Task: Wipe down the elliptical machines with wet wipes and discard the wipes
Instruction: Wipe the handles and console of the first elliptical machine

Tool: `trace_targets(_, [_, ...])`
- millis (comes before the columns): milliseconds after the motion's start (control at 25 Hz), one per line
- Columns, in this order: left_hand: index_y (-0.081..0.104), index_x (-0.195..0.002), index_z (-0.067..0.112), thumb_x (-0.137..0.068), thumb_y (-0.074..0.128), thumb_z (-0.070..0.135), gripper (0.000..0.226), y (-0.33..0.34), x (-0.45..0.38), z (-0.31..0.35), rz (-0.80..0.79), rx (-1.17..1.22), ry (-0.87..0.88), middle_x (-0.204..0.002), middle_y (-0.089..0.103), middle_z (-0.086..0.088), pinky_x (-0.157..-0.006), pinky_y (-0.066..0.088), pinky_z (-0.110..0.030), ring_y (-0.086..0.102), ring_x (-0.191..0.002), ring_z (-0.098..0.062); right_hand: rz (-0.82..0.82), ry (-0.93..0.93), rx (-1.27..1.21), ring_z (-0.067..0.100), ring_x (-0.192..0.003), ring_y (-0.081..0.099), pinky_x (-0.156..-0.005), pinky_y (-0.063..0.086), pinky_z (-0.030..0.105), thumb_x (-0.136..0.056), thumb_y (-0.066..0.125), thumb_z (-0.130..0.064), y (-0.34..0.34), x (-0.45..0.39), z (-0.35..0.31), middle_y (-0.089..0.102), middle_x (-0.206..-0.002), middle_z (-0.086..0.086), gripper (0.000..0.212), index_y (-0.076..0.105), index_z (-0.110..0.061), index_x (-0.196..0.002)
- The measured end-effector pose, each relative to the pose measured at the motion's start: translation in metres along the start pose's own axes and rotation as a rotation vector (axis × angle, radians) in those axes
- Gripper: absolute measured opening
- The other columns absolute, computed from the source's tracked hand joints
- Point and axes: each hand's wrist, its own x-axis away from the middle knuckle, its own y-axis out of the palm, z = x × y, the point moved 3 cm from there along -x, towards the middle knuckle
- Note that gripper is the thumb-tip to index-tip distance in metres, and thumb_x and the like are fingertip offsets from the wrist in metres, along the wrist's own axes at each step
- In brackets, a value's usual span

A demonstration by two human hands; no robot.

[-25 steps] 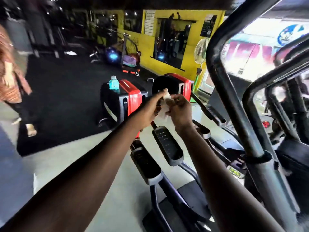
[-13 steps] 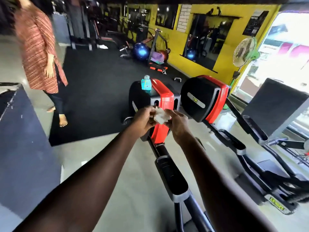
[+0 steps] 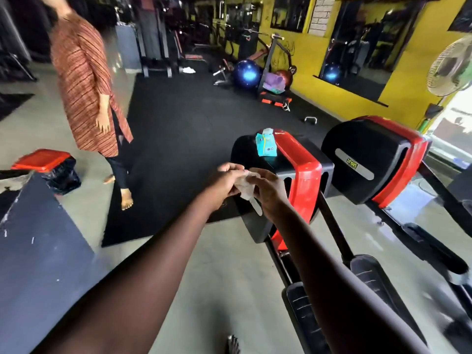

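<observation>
A: Our left hand point(image 3: 224, 183) and right hand point(image 3: 268, 190) meet in mid-air, both pinching the same crumpled white wipe point(image 3: 245, 189) between fingers and thumbs; a tail of it hangs below the right palm.

B: So we are between wiping and discarding, we'd judge: balling it up or refolding it.

A: We cannot tell which. Just beyond our hands stands the nearer elliptical point(image 3: 293, 175), black with a red band, and the turquoise wipe pack point(image 3: 267, 145) lies on top of its housing. The second elliptical point(image 3: 378, 159) sits to the right of that.

B: If the wipe is spent, we need the bin.

A: The red-lidded bin point(image 3: 48, 166) with its black liner is far off to the left of our hands, so the next move calls for a turn and a walk. If it's a refold, we only reach forward again.

B: Anything in the way?

A: A person in a striped tunic point(image 3: 84, 85) stands on the edge of the black mat point(image 3: 178, 139), between us and the bin. The floor under our arms is pale concrete; yellow walls and a blue ball point(image 3: 246, 72) lie well beyond.
</observation>
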Motion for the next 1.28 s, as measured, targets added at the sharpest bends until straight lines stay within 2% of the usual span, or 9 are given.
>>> trace_targets(240, [0.052, -0.078, 0.018, -0.089, 0.046, -0.012, 0.033, -0.031, -0.198, 0.046, 0.073, -0.107, -0.015, -0.080, 0.054, 0.001, -0.058, 0.044, -0.020, 0.051, -0.071, -0.008, -0.052, 0.088, -0.097, 0.028, -0.087, 0.065, -0.071, 0.055, 0.033, -0.085, 0.056, 0.006, 0.058, -0.209, -0.002, 0.066, -0.096, 0.019, 0.023, 0.062, -0.002, -0.105])
trace_targets(360, [0.054, -0.078, 0.023, -0.091, 0.052, 0.000, 0.026, -0.052, -0.278, 0.061, 0.143, -0.060, -0.039, -0.077, 0.055, 0.003, -0.052, 0.044, -0.016, 0.052, -0.068, -0.007, -0.064, 0.078, -0.015, 0.027, -0.087, 0.065, -0.075, 0.056, 0.033, -0.084, 0.056, 0.008, 0.091, -0.293, -0.007, 0.066, -0.093, 0.017, 0.026, 0.061, -0.003, -0.106])
trace_targets(480, [0.055, -0.089, 0.018, -0.093, 0.058, 0.008, 0.011, -0.080, -0.371, 0.065, 0.152, -0.039, -0.059, -0.077, 0.056, 0.004, -0.055, 0.043, -0.018, 0.051, -0.068, -0.006, -0.060, 0.086, 0.018, 0.028, -0.086, 0.066, -0.068, 0.055, 0.031, -0.079, 0.057, 0.009, 0.127, -0.386, -0.001, 0.067, -0.088, 0.014, 0.027, 0.063, -0.003, -0.103])
trace_targets(680, [0.060, -0.091, 0.019, -0.091, 0.059, 0.007, 0.011, -0.141, -0.524, 0.093, 0.101, -0.051, 0.001, -0.078, 0.061, 0.003, -0.054, 0.047, -0.017, 0.056, -0.069, -0.009, -0.041, 0.082, 0.013, 0.020, -0.079, 0.064, -0.065, 0.053, 0.026, -0.085, 0.063, 0.002, 0.196, -0.522, -0.001, 0.064, -0.079, 0.009, 0.011, 0.061, -0.008, -0.080])
trace_targets(760, [0.060, -0.091, 0.022, -0.093, 0.061, 0.017, 0.006, -0.162, -0.582, 0.112, 0.011, -0.028, -0.061, -0.082, 0.062, 0.004, -0.062, 0.050, -0.023, 0.058, -0.074, -0.008, -0.032, 0.071, 0.006, 0.022, -0.082, 0.065, -0.067, 0.053, 0.026, -0.085, 0.064, 0.002, 0.227, -0.577, -0.005, 0.065, -0.082, 0.012, 0.009, 0.060, -0.006, -0.082])
trace_targets(880, [0.059, -0.084, 0.022, -0.092, 0.059, 0.007, 0.018, -0.185, -0.674, 0.138, -0.019, -0.062, -0.070, -0.083, 0.063, 0.004, -0.064, 0.048, -0.022, 0.058, -0.075, -0.007, -0.009, 0.042, 0.005, 0.020, -0.082, 0.066, -0.071, 0.054, 0.026, -0.086, 0.061, 0.005, 0.258, -0.660, -0.019, 0.066, -0.084, 0.011, 0.013, 0.059, -0.007, -0.085])
trace_targets(1120, [0.063, -0.081, 0.022, -0.087, 0.054, -0.001, 0.026, -0.193, -0.853, 0.165, -0.043, -0.068, -0.041, -0.080, 0.066, 0.004, -0.065, 0.048, -0.024, 0.060, -0.074, -0.010, 0.054, 0.060, 0.033, 0.015, -0.060, 0.060, -0.050, 0.049, 0.021, -0.094, 0.052, -0.007, 0.284, -0.825, -0.021, 0.064, -0.075, 0.007, 0.014, 0.062, -0.010, -0.084])
trace_targets(1200, [0.064, -0.083, 0.022, -0.087, 0.053, 0.006, 0.020, -0.187, -0.920, 0.173, -0.060, -0.102, -0.050, -0.080, 0.065, 0.002, -0.065, 0.048, -0.025, 0.059, -0.073, -0.013, 0.052, 0.024, 0.032, 0.012, -0.051, 0.056, -0.045, 0.045, 0.018, -0.090, 0.058, -0.005, 0.288, -0.892, -0.022, 0.062, -0.073, 0.010, 0.003, 0.061, -0.004, -0.091])
trace_targets(1280, [0.068, -0.091, 0.021, -0.089, 0.060, 0.021, 0.008, -0.178, -0.983, 0.186, -0.072, -0.159, -0.065, -0.081, 0.065, 0.001, -0.063, 0.050, -0.025, 0.060, -0.073, -0.013, 0.062, 0.019, 0.011, 0.013, -0.056, 0.058, -0.048, 0.046, 0.018, -0.087, 0.059, 0.001, 0.290, -0.963, -0.027, 0.064, -0.075, 0.010, 0.010, 0.062, -0.003, -0.096])
